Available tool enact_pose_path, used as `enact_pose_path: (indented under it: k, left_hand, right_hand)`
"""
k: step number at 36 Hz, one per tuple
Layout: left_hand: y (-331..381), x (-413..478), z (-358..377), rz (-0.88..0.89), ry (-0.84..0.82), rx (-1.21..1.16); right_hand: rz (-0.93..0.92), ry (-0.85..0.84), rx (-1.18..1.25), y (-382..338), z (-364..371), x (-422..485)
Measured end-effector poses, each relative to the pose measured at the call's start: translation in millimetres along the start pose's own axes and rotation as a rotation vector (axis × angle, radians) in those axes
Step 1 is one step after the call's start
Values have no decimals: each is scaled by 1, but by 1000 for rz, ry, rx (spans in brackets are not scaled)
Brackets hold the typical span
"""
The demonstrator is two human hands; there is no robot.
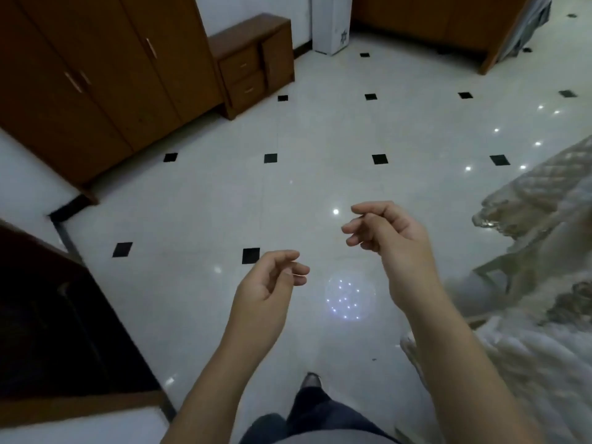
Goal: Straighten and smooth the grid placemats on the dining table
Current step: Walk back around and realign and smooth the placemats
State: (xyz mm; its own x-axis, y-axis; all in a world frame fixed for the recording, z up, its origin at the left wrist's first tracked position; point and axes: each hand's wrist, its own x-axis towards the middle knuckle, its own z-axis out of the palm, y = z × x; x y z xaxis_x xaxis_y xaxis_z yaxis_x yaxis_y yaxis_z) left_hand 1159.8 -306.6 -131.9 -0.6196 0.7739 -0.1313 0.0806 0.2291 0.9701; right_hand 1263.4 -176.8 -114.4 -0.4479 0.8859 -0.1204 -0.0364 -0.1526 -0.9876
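No placemat and no dining table top shows clearly in the head view. My left hand [272, 280] hangs in the air over the tiled floor with loosely curled fingers and holds nothing. My right hand [381, 232] is raised a little higher and to the right, fingers loosely curled too, empty. Both forearms reach up from the bottom of the view. At the right edge a carved chair or table edge under a clear plastic cover [538, 219] is partly seen and blurred.
A glossy white tiled floor [288, 187] with small black squares fills the middle. Brown wardrobes [80, 75] and a small drawer unit [253, 65] line the far left wall. A dark wooden piece [48, 331] stands at the near left. My foot [312, 381] is on the floor below.
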Motion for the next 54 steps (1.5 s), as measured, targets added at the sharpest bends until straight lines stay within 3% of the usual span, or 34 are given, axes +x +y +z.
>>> enact_pose_path:
  k: [13,24,31,35,40,47,54]
  left_hand:
    - [14,206,49,-80,-217,17]
    - [69,449,119,-58,-396,14]
    - [120,554,213,-69,-574,0]
    - [137,593,272,-87,-723,9]
    - [152,645,361,-78,-790,63]
    - [203,695,515,-33,-869,74]
    - [250,710,659,86,-1151,98]
  right_hand:
    - [119,349,-26,12,-49,152]
    - [155,413,-30,-23,-52,376]
    - [-3,456,-60,-75,-83,485]
    - [80,588,-34,-75,-133,514]
    - [201,771,2,-68,-217,553]
    - [124,926,38,-97,-355,618]
    - [52,1116,54,-127,-473,656]
